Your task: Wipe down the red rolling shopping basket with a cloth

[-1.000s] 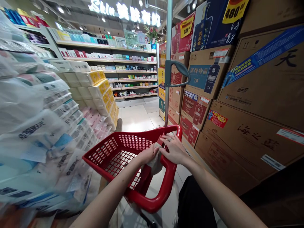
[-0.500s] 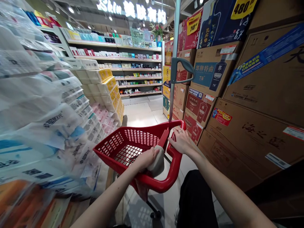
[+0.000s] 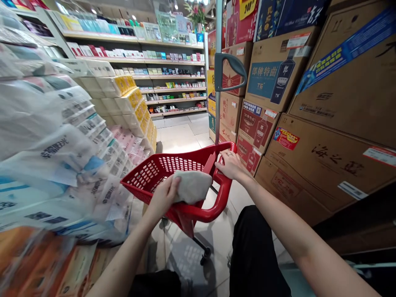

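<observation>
Cloth (image 3: pixel 194 188), grey, is filling the middle of the head view; I am grasping its left end in my left hand (image 3: pixel 163 197), thumb on top, at the near side of the red basket (image 3: pixel 187 155), and cannot tell whether it is touching the rim. My right hand (image 3: pixel 232 165) is gripping the red handle (image 3: pixel 223 198), near stacked cartons (image 3: pixel 258 99).

Packs (image 3: pixel 64 148) left, boxes (image 3: pixel 305 144) right, cart (image 3: pixel 198 213) between, shelves (image 3: pixel 102 38) beyond
</observation>
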`<state>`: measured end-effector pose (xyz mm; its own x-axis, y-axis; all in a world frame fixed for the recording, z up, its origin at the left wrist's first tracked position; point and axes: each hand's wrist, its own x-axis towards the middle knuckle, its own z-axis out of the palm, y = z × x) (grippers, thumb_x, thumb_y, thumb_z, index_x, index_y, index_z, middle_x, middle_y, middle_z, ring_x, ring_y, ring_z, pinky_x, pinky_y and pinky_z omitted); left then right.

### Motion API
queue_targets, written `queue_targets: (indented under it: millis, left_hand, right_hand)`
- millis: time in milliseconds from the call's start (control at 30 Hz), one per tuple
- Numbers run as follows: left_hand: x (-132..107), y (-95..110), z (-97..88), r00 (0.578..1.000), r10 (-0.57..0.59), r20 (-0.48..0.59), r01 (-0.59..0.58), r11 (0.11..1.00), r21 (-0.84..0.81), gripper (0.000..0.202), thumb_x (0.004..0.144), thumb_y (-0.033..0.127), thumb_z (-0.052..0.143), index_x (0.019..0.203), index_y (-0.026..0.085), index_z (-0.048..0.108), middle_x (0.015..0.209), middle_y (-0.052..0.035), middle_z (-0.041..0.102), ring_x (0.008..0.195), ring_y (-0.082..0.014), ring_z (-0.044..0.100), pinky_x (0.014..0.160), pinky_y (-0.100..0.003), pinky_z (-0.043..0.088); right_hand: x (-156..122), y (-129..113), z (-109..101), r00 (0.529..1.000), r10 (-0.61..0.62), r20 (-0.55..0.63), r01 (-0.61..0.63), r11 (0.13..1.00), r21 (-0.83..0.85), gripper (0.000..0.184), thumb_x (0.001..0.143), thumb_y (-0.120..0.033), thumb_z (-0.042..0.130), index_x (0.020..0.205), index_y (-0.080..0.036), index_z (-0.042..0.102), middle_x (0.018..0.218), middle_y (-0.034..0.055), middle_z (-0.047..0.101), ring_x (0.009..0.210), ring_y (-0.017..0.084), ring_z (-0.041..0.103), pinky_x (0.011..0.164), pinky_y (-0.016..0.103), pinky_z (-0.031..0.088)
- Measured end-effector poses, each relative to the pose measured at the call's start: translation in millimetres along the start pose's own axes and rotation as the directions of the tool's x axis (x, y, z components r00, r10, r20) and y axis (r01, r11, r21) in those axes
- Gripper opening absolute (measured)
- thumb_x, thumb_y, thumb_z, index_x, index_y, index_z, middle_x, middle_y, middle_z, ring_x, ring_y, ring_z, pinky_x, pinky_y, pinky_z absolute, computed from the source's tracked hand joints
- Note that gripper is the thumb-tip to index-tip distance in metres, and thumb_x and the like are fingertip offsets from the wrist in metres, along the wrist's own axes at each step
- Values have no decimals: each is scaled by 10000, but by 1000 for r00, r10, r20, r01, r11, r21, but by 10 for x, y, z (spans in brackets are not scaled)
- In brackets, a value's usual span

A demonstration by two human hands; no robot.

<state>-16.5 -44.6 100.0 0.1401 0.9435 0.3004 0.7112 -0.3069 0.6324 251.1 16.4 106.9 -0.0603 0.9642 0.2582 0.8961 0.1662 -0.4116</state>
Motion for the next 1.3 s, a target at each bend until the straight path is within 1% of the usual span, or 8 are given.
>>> queue_targets:
  millis: [167, 267, 367, 500, 733, 1067, 1200, 1300]
  left_hand:
    - [-577, 167, -151, 910, 22, -415, -1, 999, 49, 387, 921, 436, 310, 1074, 200, 576, 1067, -67, 598, 1017, -204, 556, 900, -314, 442]
    - [-850, 188, 14, 962, 213, -171, -194, 973, 123, 395, 911, 395, 334, 1193, 221, 549, 1252, -91, 525, 1177, -219, 481, 1006, -345, 386]
    - [-974, 127, 242, 943, 325, 73, -333, 920, 206, 465, 905, 362, 326, 1335, 231, 448, 1349, -96, 481, 1282, -245, 394, 1076, -421, 294]
    - [-904, -86, 416, 916, 400, -10, -386, 889, 245, 436, 908, 315, 273, 1256, 235, 522, 1247, -68, 568, 1227, -226, 444, 1139, -505, 111]
    - [-770, -447, 433, 939, 255, -231, -234, 966, 112, 405, 934, 288, 227, 1118, 200, 577, 1208, -70, 577, 1214, -181, 454, 1145, -445, 197]
    - [-1276, 400, 793, 885, 369, -285, -347, 929, 125, 451, 902, 180, 393, 1340, 273, 448, 1315, -56, 514, 1324, -228, 347, 1152, -548, 103]
    - [-1427, 377, 985, 827, 412, -384, -391, 910, 135, 567, 886, 112, 423, 1410, 312, 343, 1401, -58, 451, 1371, -240, 297, 1145, -532, 162]
    - [-1445, 219, 1011, 859, 260, -441, -293, 956, -6, 564, 915, 131, 366, 1442, 308, 271, 1500, -53, 313, 1408, -228, 223, 1153, -490, 183]
  right_hand:
    - [54, -74, 93, 1000, -1, -6, 1, 1000, -24, 580, 867, -505, 398, 1335, -164, 443, 1345, 120, 475, 1304, 268, 314, 1097, 455, 161]
    - [59, -155, 158, 1000, 8, -29, -9, 999, -32, 577, 868, -504, 395, 1324, -155, 451, 1337, 128, 480, 1294, 281, 325, 1087, 464, 170]
    - [42, -220, 193, 999, 9, -46, -11, 999, -33, 575, 867, -501, 396, 1318, -149, 456, 1334, 133, 482, 1283, 286, 337, 1082, 466, 173]
    - [21, -230, 184, 1000, 1, -30, -2, 999, -40, 579, 868, -514, 395, 1321, -158, 449, 1345, 134, 471, 1294, 283, 319, 1080, 472, 172]
    - [-20, -218, 153, 1000, 17, -21, -18, 998, -61, 601, 865, -519, 378, 1341, -154, 427, 1348, 129, 467, 1300, 279, 308, 1086, 468, 174]
    - [-228, -294, 93, 989, 148, -13, -149, 981, -123, 583, 853, -483, 387, 1356, -189, 406, 1408, 110, 411, 1348, 263, 244, 1096, 497, 166]
    - [-299, -275, 75, 989, 147, -7, -147, 981, -128, 565, 865, -485, 370, 1354, -204, 412, 1400, 102, 422, 1341, 256, 262, 1082, 468, 222]
    - [-306, -275, 74, 991, 136, -1, -135, 982, -135, 561, 872, -483, 358, 1351, -198, 415, 1395, 103, 427, 1346, 257, 254, 1069, 466, 250]
